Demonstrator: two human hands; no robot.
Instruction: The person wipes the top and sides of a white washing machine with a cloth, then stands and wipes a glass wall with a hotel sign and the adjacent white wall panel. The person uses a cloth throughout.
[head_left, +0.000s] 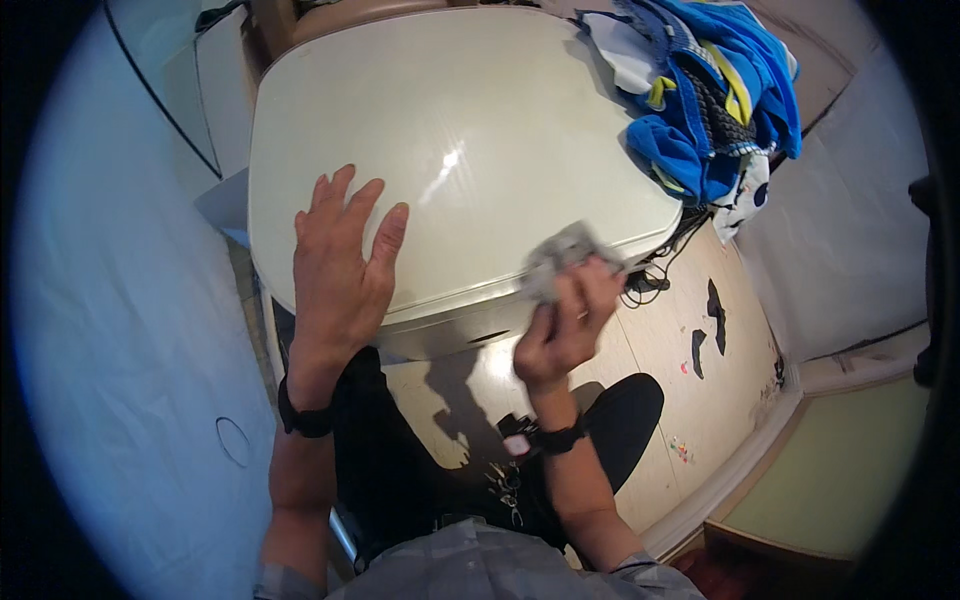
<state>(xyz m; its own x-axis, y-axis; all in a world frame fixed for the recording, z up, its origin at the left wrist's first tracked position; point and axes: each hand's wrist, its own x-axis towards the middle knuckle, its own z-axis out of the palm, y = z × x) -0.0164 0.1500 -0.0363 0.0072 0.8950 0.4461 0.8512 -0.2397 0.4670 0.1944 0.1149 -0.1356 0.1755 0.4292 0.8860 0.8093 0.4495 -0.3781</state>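
A crumpled grey cloth (564, 253), blurred, is gripped in the fingers of my right hand (564, 330) at the near right edge of a cream table (420, 97). Whether the cloth touches the table edge cannot be told. My left hand (337, 255) is over the near left part of the tabletop, back upward, fingers spread, holding nothing. Its contact with the surface is unclear. Black bands circle both wrists. In the table's near side shows a dark slot (489, 337).
A pile of clothes (705, 97), mostly blue, hangs over the table's far right corner. Dark cables (664, 262) lie below it. Black scraps (716, 315) are on the floor (645, 337). A light bluish sheet (135, 337) lies at left. A brown seat (375, 19) stands behind the table.
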